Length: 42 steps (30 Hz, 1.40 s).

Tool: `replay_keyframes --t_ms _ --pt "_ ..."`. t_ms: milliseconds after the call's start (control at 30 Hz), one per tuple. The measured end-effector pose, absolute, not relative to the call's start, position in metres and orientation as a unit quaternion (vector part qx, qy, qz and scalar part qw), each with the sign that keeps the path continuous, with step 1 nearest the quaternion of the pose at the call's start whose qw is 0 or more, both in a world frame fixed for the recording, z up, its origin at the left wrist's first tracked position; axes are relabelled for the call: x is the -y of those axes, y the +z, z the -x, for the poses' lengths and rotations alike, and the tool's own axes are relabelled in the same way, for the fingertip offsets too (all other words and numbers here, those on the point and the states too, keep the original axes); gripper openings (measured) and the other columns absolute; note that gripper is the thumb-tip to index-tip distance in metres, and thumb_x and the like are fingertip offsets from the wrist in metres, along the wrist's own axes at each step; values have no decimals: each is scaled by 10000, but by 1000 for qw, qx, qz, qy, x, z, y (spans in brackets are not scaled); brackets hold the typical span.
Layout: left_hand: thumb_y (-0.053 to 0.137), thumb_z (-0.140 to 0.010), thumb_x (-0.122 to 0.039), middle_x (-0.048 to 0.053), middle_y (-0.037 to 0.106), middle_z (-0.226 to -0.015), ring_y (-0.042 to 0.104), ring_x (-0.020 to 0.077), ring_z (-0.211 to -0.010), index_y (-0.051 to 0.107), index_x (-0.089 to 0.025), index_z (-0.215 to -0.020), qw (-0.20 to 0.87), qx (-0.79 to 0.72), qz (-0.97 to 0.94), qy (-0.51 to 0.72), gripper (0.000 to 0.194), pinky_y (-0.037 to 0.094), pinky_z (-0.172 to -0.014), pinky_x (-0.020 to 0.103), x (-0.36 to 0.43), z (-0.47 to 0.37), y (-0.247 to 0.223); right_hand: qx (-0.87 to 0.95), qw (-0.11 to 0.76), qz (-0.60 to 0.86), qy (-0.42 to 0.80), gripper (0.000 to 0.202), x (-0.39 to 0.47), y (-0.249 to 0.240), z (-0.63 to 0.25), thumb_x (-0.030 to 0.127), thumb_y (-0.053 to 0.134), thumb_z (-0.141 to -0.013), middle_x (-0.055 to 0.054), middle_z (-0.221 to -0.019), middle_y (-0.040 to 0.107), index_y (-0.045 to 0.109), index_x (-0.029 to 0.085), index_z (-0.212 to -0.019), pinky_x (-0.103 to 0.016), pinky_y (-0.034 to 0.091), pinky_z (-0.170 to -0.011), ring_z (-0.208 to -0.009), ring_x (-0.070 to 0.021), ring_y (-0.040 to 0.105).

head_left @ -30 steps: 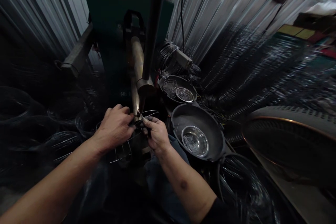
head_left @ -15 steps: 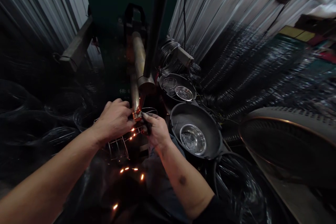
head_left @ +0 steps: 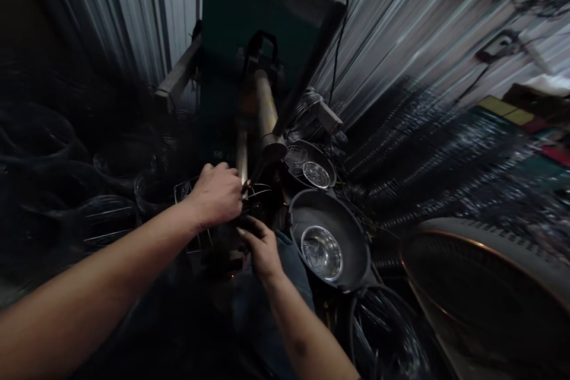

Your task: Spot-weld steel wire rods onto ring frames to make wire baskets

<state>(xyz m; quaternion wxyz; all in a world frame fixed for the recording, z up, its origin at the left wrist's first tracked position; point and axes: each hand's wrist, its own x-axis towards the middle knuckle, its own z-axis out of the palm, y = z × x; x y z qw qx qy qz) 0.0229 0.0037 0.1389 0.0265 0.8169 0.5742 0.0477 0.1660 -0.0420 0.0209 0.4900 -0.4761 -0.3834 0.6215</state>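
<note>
A green machine [head_left: 231, 24] stands against a corrugated metal wall [head_left: 401, 18] in a dim workshop, its long rod [head_left: 263, 101] slanting down to a tip just above the person's hands. To the right lies a large round fan guard [head_left: 485, 285] with a copper-coloured rim, and dark wire hoops [head_left: 383, 338] are piled near the lower edge. A black pan [head_left: 351, 237] just beside the right forearm holds a shiny steel bowl [head_left: 321, 252]; a second, smaller pan [head_left: 327, 160] behind it holds another small dish [head_left: 314, 173]. At the centre, a wire frame [head_left: 196, 214] sits under the rod's tip, partly hidden by the hands. The left hand [head_left: 218, 195] is clenched over the frame's top, knuckles up, pressing it near the tip. The right hand [head_left: 262, 247] sits lower, fingers curled upward against the frame's underside, though the dark leaves it unclear whether they grasp a wire.
</note>
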Motion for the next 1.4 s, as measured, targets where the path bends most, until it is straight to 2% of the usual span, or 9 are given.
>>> replay_keyframes --t_ms 100,233,367,467,567,667,1067,1267,1400 --pt "478 -773 -263 124 646 -937 523 292 -963 678 -154 -749 22 -586 -808 57 229 364 -778 438 1 -27 139 455 478 475 581 319 41 21 -167 290 744 -666 -19 -865 708 718 186 -966 -271 509 -711 -757 -154 627" --pt "489 -780 -315 108 654 -938 540 292 -965 693 -170 -788 62 -580 -810 61 250 378 -760 423 -2 -23 139 555 545 534 331 309 5 41 -188 283 702 -716 -62 -1051 655 703 203 -1015 -333 454 -941 -997 -193 594" --pt "475 -798 -352 105 655 -943 548 291 -987 712 -181 -837 65 -583 -808 49 295 384 -749 397 -11 -14 136 662 506 499 240 204 -36 63 -207 255 684 -715 -67 -1024 621 699 213 -915 -333 453 -931 -974 -199 583" --pt "480 -800 -370 99 651 -991 536 288 -1010 724 -204 -944 70 -573 -816 42 329 382 -762 389 -16 -9 132 708 473 462 248 222 -53 68 -209 204 675 -691 -51 -1038 633 693 229 -911 -320 443 -934 -993 -199 580" --pt "483 -797 -393 98 638 -1014 521 292 -1021 725 -212 -985 64 -567 -820 53 355 378 -795 407 -19 -5 130 724 438 443 298 171 -60 65 -206 214 649 -710 -8 -879 665 683 235 -876 -305 457 -857 -873 -185 598" --pt "481 -800 -408 103 632 -1008 510 297 -1029 729 -204 -964 62 -572 -816 60 360 373 -808 421 -22 -4 131 699 460 455 305 116 -63 58 -204 257 650 -728 15 -781 653 671 225 -837 -282 454 -772 -767 -168 588" --pt "525 -772 -396 101 623 -971 508 296 -1022 728 -200 -923 60 -574 -812 84 320 367 -809 431 -27 1 128 696 471 450 304 93 -74 53 -200 223 622 -715 -1 -831 672 686 232 -781 -284 449 -799 -830 -177 600" --pt "513 -777 -370 95 632 -989 515 298 -1027 733 -206 -926 74 -574 -812 73 312 371 -802 426 -30 0 127 670 467 464 344 53 -73 54 -200 242 627 -691 18 -728 650 665 216 -717 -271 433 -727 -739 -161 576" --pt "525 -773 -402 89 635 -989 516 296 -1037 733 -219 -919 86 -568 -815 74 313 371 -819 425 -32 2 129 674 450 484 329 60 -74 55 -200 262 647 -684 21 -675 629 642 206 -663 -262 422 -676 -689 -152 557"
